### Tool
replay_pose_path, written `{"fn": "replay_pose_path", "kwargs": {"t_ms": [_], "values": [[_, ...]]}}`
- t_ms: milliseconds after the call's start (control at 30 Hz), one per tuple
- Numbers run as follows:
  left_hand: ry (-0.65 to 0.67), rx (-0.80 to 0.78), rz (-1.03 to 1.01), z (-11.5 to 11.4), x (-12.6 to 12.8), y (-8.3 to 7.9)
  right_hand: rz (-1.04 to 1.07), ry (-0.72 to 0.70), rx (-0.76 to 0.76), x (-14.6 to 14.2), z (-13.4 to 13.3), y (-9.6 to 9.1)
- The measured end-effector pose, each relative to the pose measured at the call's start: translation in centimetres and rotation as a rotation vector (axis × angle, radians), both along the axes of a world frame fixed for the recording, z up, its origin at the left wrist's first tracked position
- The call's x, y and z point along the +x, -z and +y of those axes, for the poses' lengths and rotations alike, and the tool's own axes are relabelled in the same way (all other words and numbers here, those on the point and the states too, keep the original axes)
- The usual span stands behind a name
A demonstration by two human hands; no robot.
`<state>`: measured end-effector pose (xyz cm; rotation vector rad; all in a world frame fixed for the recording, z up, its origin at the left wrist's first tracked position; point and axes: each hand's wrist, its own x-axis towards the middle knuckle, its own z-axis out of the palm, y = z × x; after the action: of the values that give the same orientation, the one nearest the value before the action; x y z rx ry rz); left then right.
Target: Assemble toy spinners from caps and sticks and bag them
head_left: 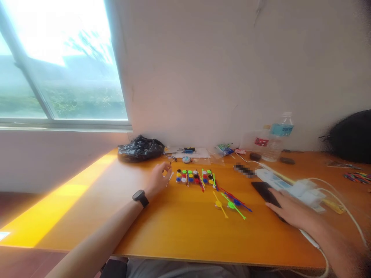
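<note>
My left hand (160, 177), with a dark watch on its wrist, is over the table left of the colored pieces, fingers curled together. A thin white stick (169, 179) shows at its fingertips; whether they grip it I cannot tell. Beside it sit small round caps (183, 180) in several colors, set in rows, with thin plastic arrow sticks (201, 181) among them. Nearer to me lie a yellow spinner (218, 204), a green spinner (231, 205) and a blue spinner (237, 202), each a disc with an arrow. My right hand (285, 208) grips a black phone (262, 190) on the table.
A black plastic bag (141, 148) lies at the back left under the window. Along the wall are papers (197, 153), small packets (225, 149) and a clear bottle (274, 141). A white power strip (271, 178) with plugged chargers and cables runs beyond my right hand.
</note>
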<state>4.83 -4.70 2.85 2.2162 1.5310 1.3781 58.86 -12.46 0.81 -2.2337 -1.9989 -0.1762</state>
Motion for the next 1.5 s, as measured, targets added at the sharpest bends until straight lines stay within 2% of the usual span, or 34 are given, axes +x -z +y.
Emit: {"fn": "replay_pose_path", "kwargs": {"t_ms": [100, 200, 300, 367, 500, 600, 700, 767, 867, 1033, 1133, 1233, 1333, 1500], "values": [[0.008, 0.014, -0.003, 0.0, 0.0, 0.0, 0.02, -0.036, -0.115, 0.8, -0.1, -0.1], [0.021, 0.017, -0.013, -0.1, 0.1, 0.0, -0.003, -0.014, -0.133, 0.9, -0.2, -0.5], [0.053, 0.02, -0.028, -0.4, 0.2, -0.3, -0.072, 0.029, -0.129, -1.3, -0.6, -2.4], [0.083, 0.032, -0.024, -0.7, 0.4, -0.8, -0.121, 0.023, -0.038, -4.4, -1.0, -4.7], [0.16, 0.071, -0.02, -1.4, 0.9, -2.1, 0.06, -0.313, 0.133, -13.2, -1.3, -10.1], [0.248, 0.056, -0.052, -2.2, 1.6, -3.0, 0.296, -0.599, 0.039, -19.8, -1.0, -13.1], [0.351, -0.022, -0.076, -3.1, 2.6, -3.8, 0.501, -0.843, -0.071, -24.5, -0.1, -13.9], [0.449, -0.129, -0.072, -3.7, 3.4, -4.2, 0.566, -0.914, -0.066, -26.2, 0.8, -13.4], [0.548, -0.304, -0.071, -4.3, 4.9, -4.1, 0.531, -0.944, -0.086, -27.0, 2.3, -11.6], [0.603, -0.35, -0.151, -5.1, 6.9, -2.7, 0.551, -0.982, -0.251, -26.1, 4.0, -9.4], [0.653, -0.395, -0.163, -5.8, 7.1, -1.9, 0.545, -1.001, -0.352, -24.8, 4.5, -9.6], [0.71, -0.464, -0.09, -6.3, 6.7, -1.3, 0.566, -1.03, -0.445, -23.1, 4.6, -10.7], [0.729, -0.41, -0.01, -6.3, 6.4, -0.8, 0.713, -0.978, -0.504, -21.9, 4.5, -11.6], [0.721, -0.358, 0.013, -6.2, 6.4, -0.4, 0.933, -0.867, -0.515, -22.5, 4.6, -10.7]]}}
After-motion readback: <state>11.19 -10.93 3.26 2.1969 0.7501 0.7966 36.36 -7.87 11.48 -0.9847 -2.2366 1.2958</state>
